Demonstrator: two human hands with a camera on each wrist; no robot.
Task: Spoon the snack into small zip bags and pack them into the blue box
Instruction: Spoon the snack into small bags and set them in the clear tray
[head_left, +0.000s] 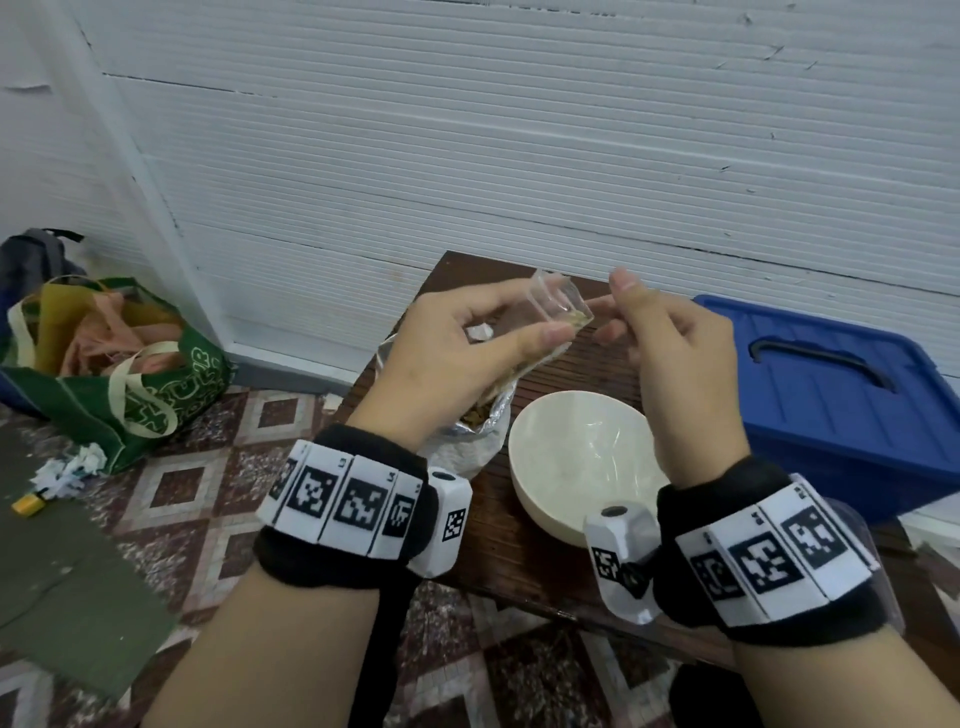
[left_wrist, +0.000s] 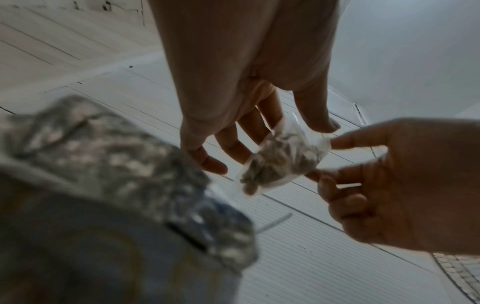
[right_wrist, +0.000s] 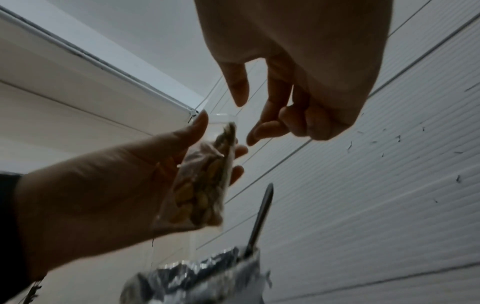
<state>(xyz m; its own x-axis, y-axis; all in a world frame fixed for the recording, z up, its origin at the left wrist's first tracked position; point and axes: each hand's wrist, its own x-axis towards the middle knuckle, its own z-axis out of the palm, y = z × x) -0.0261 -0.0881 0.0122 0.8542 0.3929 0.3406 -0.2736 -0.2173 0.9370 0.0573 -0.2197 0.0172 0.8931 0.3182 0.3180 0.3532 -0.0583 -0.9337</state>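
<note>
My left hand (head_left: 540, 312) is raised over the table and holds a small clear zip bag (head_left: 558, 306) of brown snack pieces between thumb and fingers, mouth upward. The bag (right_wrist: 205, 191) is partly full. My right hand (head_left: 615, 306) is just right of the bag's top, thumb and index finger spread, the other fingers curled. In the left wrist view its index fingertip (left_wrist: 335, 144) touches the bag's edge (left_wrist: 283, 160). Below stands the open foil snack bag (head_left: 478, 431) with a spoon handle (right_wrist: 262, 216) sticking out. The blue box (head_left: 831, 395) sits at the right, lid on.
A cream bowl (head_left: 582, 457) stands on the dark wooden table (head_left: 519, 561) between my wrists. A green tote bag (head_left: 130, 395) full of cloth and a grey backpack (head_left: 31, 260) lie on the tiled floor at the left. A white ribbed wall is close behind.
</note>
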